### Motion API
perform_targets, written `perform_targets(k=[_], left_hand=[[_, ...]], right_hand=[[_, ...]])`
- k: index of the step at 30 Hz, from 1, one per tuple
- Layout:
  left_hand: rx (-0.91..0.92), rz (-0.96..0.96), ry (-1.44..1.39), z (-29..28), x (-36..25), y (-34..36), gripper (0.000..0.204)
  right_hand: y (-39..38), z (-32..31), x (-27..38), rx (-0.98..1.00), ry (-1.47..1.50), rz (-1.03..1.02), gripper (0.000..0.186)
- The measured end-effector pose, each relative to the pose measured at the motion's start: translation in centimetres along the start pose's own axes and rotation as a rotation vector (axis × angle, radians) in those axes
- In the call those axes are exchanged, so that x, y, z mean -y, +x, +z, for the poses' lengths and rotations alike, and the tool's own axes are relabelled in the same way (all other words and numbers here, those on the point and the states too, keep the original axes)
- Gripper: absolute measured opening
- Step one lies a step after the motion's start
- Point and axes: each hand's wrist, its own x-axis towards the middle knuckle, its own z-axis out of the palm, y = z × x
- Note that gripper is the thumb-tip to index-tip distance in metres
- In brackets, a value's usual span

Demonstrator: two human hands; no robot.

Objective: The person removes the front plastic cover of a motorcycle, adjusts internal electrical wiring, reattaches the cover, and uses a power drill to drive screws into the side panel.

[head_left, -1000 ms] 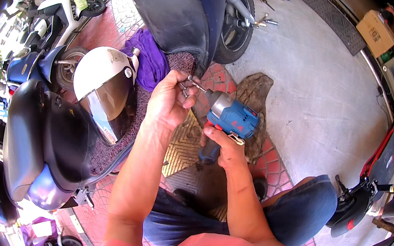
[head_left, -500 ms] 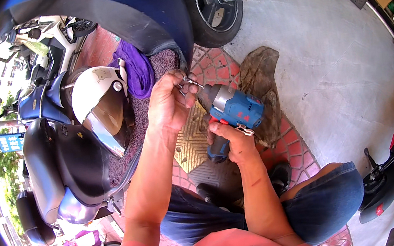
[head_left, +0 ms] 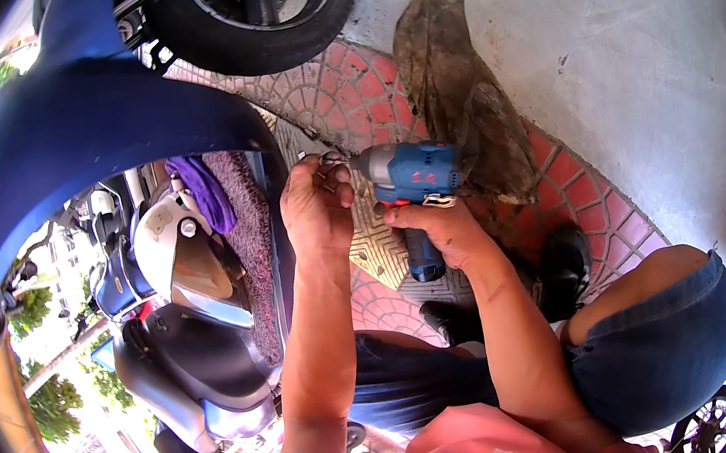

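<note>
My right hand (head_left: 437,228) is wrapped around the handle of a blue and grey cordless impact driver (head_left: 425,169), its nose pointing left. At the nose, my left hand (head_left: 318,203) is closed in a pinch on a small shiny metal piece (head_left: 329,161) in line with the driver's tip. The fingers partly cover this piece, so I cannot tell whether it is a bit or a screw. Just left of the left hand is the edge of a large dark blue curved scooter panel (head_left: 211,118).
A dirty brown cloth (head_left: 466,103) lies on red paving beyond the driver, and a yellowish textured plate (head_left: 378,257) is below my hands. A scooter wheel (head_left: 258,52) stands at the top. On the left are a white helmet (head_left: 165,239), a purple cloth (head_left: 204,192) and a black seat (head_left: 205,348).
My view has turned, bringing the blue panel and wheel further into the picture. The driver has swung nearly level, nose left. Both hands keep their hold.
</note>
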Motion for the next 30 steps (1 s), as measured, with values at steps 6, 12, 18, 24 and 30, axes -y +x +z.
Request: perform_targets(k=[6, 12, 18, 24, 30], left_hand=[[-0.084, -0.095, -0.099, -1.4, 0.7, 1.8, 0.016], [-0.115, -0.026, -0.140, -0.7, 0.4, 2.7, 0.015], [-0.040, 0.029, -0.164, 0.5, 0.0, 4.2, 0.014], [0.128, -0.017, -0.275, 1.9, -0.4, 3.9, 0.017], [0.002, 0.019, -0.387, 0.8, -0.6, 4.1, 0.014]], right_hand=[[2.6, -0.7, -2.4, 0.026, -0.022, -0.116, 0.026], [4.2, 0.9, -2.5, 0.103, 0.319, 0.141, 0.022], [6.2, 3.1, -2.2, -0.191, 0.144, 0.060, 0.022], [6.3, 4.0, 0.6, -0.314, -0.272, -0.071, 0.028], [7.7, 3.4, 0.6, -0.237, -0.355, 0.064, 0.032]])
